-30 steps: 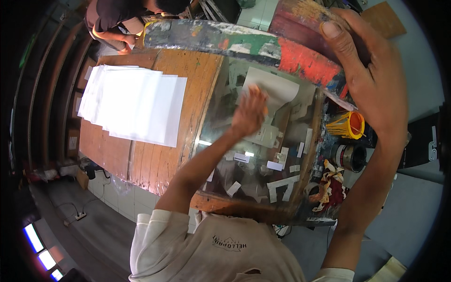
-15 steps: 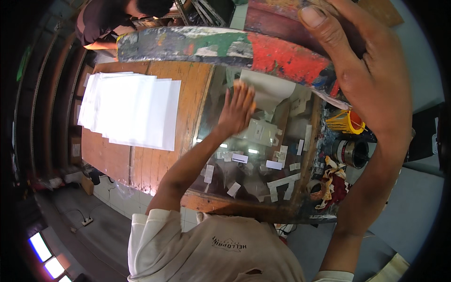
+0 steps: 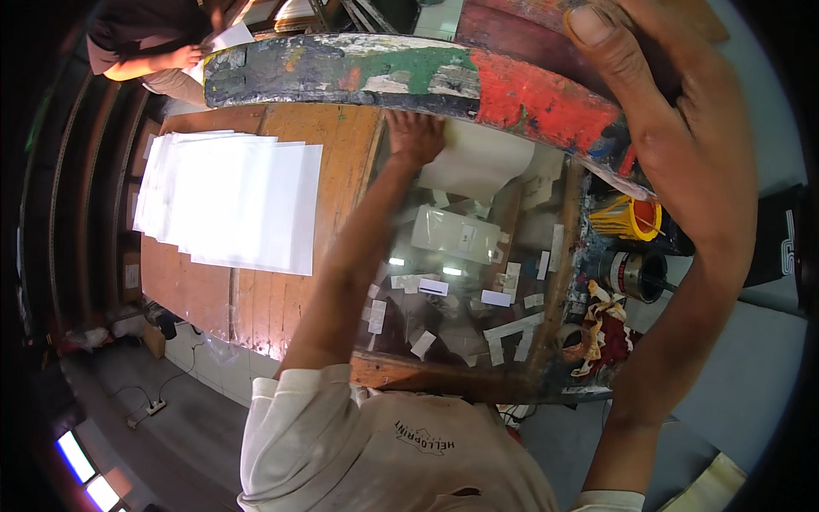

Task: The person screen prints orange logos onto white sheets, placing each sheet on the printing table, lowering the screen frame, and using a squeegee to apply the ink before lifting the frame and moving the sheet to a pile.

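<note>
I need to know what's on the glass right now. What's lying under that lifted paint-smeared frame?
Under the frame, the left hand presses a pale sheet onto the glass. Small paper strips and light reflections show there too. The sheet's far edge is hidden by the frame.

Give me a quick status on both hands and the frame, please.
Right hand gripping the raised paint-stained frame. Left hand flat on the white sheet beneath it. Paper stack lies apart, left.
</note>
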The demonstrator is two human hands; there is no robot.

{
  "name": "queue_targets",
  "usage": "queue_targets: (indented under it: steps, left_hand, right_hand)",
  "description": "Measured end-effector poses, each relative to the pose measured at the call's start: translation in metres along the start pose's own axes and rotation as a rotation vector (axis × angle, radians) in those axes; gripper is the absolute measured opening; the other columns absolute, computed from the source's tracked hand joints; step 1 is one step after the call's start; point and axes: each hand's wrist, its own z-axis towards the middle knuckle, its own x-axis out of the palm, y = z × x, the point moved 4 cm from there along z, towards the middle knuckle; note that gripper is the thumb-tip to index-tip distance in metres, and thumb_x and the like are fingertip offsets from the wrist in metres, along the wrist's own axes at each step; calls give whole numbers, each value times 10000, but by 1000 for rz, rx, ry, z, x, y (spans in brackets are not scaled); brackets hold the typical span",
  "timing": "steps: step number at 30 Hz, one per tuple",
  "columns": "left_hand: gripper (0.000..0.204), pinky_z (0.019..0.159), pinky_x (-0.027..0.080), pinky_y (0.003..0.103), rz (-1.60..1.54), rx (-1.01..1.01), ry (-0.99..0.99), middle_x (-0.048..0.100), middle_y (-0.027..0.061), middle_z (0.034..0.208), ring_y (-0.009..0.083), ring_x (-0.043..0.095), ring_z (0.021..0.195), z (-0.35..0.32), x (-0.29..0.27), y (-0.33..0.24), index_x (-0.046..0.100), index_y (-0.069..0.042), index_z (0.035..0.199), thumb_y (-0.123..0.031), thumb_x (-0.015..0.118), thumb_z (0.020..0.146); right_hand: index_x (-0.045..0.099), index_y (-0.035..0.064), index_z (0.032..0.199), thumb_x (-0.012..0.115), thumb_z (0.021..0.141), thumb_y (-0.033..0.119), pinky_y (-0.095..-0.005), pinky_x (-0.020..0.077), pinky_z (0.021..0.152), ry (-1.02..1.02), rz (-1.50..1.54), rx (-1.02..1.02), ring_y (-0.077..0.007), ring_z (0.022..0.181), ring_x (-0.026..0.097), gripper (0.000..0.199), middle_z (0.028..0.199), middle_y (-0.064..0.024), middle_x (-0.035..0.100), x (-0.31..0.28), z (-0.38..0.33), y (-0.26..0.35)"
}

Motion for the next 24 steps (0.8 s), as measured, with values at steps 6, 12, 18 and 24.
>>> queue_targets:
  steps: [6,12,18,24]
  left_hand:
    - [642,1224,229,628,-121,418,-1,352,297,1589,452,300,1514,-116,-22,-152,394,-25,1536,-402,477,1022]
    - [641,1217,254,609,-6,110,70,332,245,1625,433,289,1527,-31,-28,-1,394,-43,1552,-352,497,999]
    - [664,1221,219,647,246,73,181,305,255,1644,500,262,1525,-82,-36,-55,370,-26,1581,-339,465,1003]
    - [615,1226,203,656,94,198,17,310,222,1655,410,247,1561,-121,-37,-11,356,-112,1609,-318,426,1034]
  right_hand:
    - [642,-9,808,591,1018,367,-415,460,572,7,0,3,-277,546,604,434,608,-151,612,0,-1,-3]
    - [642,-9,807,589,1019,368,-415,461,573,37,14,4,-276,546,604,436,604,-149,610,2,-4,-9]
    - [642,-8,806,587,1021,369,-415,461,574,44,32,-12,-275,546,604,437,601,-147,608,4,-5,-7]
    - [641,-7,806,585,1023,370,-415,461,574,64,48,-13,-275,545,604,439,597,-146,606,4,-6,-11]
